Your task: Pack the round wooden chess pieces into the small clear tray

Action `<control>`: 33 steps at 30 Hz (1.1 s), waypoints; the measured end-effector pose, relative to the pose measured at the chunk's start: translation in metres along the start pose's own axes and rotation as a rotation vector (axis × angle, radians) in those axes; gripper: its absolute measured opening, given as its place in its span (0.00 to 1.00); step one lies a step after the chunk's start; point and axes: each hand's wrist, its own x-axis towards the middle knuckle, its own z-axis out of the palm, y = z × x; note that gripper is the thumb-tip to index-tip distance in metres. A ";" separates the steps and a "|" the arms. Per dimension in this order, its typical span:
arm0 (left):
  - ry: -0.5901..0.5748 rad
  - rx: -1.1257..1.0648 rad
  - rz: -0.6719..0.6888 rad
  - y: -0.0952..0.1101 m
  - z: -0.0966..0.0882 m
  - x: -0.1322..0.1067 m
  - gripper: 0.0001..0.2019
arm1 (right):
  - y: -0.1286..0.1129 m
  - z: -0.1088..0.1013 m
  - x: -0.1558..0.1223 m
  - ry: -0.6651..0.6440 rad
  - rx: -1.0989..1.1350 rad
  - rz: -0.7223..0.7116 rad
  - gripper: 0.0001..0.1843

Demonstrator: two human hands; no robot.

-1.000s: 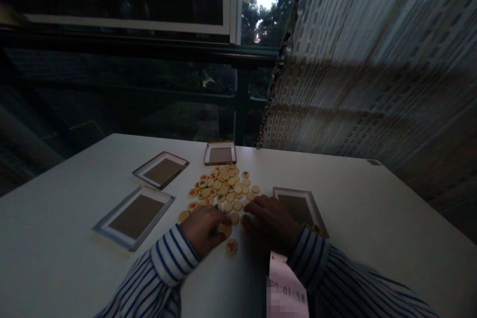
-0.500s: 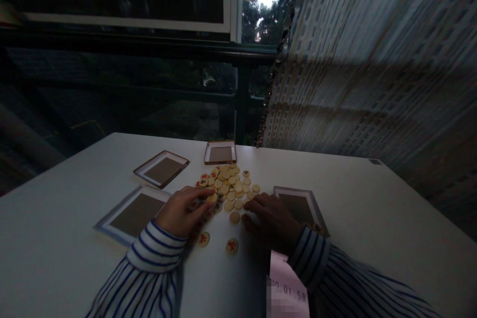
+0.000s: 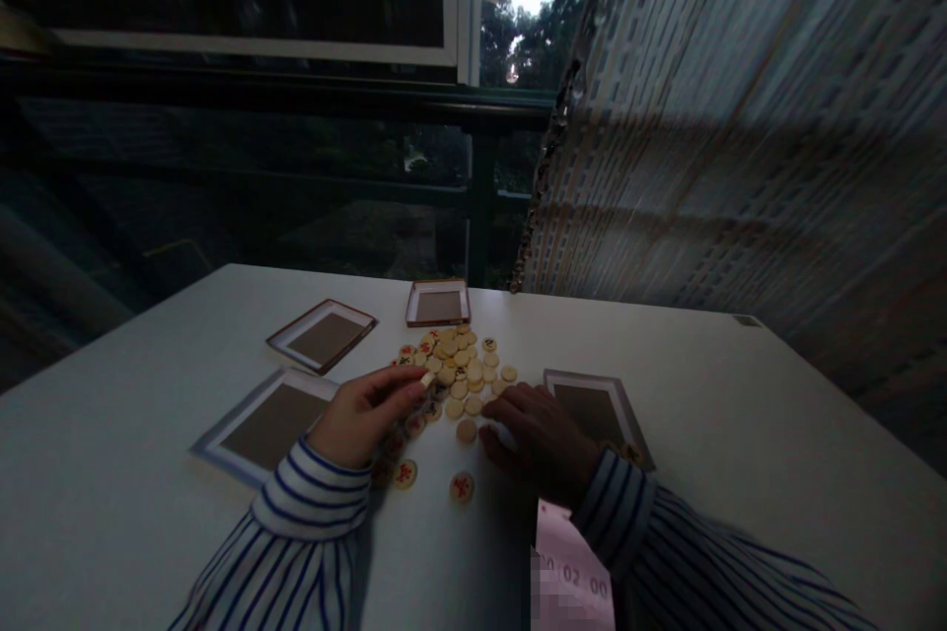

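My left hand (image 3: 359, 419) pinches a round, pale Chinese chess piece (image 3: 427, 381) between thumb and fingers, with the piece tipped on edge. Beyond the fingertips spreads a loose pile of Chinese chess pieces (image 3: 474, 373); some show red or black characters, others a plain side. Right of the pile, my right hand (image 3: 539, 436) is low over the table, thumb and fingers apart and nothing visible between them. A plain piece (image 3: 466, 431) lies just left of its thumb. Nearer to me are two red-marked pieces, one by my left wrist (image 3: 404, 474) and one in the middle (image 3: 462, 487).
On the white table (image 3: 710, 414) lie several shallow trays: one at the back (image 3: 438, 322), one at back left (image 3: 275, 343), one under my left forearm (image 3: 214, 439) and one beside my right hand (image 3: 628, 404). A pink timer display (image 3: 573, 552) is near my right sleeve.
My left hand has turned the pinched piece from lying nearly flat to on edge, lifting it slightly. My right hand has barely moved. The timer reading has advanced.
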 end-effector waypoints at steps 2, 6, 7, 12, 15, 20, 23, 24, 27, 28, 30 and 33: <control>-0.010 -0.065 -0.039 0.001 0.001 -0.001 0.21 | 0.000 0.001 0.000 0.008 0.005 -0.008 0.09; -0.042 -0.157 -0.070 0.004 0.002 -0.003 0.25 | 0.000 0.002 0.000 0.024 0.008 -0.029 0.08; -0.039 -0.178 -0.071 0.005 0.003 -0.003 0.25 | 0.000 0.002 0.000 0.026 0.006 -0.031 0.08; -0.042 -0.238 -0.086 0.006 0.002 -0.003 0.23 | 0.001 0.002 0.000 0.034 0.001 -0.032 0.08; -0.053 -0.237 -0.089 0.004 0.000 -0.002 0.23 | 0.001 0.003 0.000 0.036 0.005 -0.037 0.09; -0.107 -0.147 -0.096 0.002 -0.003 -0.003 0.23 | 0.001 0.003 -0.001 0.072 0.021 -0.076 0.09; -0.168 -0.120 -0.125 0.004 -0.001 -0.005 0.22 | 0.001 0.004 -0.001 0.114 0.036 -0.120 0.09; -0.196 -0.118 -0.137 0.004 0.000 -0.005 0.21 | 0.001 0.004 -0.001 0.127 0.041 -0.140 0.09; -0.275 -0.099 -0.169 0.002 0.005 -0.007 0.20 | 0.000 0.004 -0.001 0.158 0.049 -0.197 0.10; -0.298 -0.090 -0.175 0.000 0.006 -0.007 0.19 | -0.001 0.004 -0.001 0.161 0.050 -0.213 0.10; -0.337 -0.093 -0.179 -0.004 0.008 -0.007 0.19 | -0.002 0.004 -0.001 0.163 0.055 -0.243 0.10; -0.381 -0.120 -0.187 -0.008 0.011 -0.006 0.19 | -0.004 0.004 -0.001 0.141 0.063 -0.282 0.11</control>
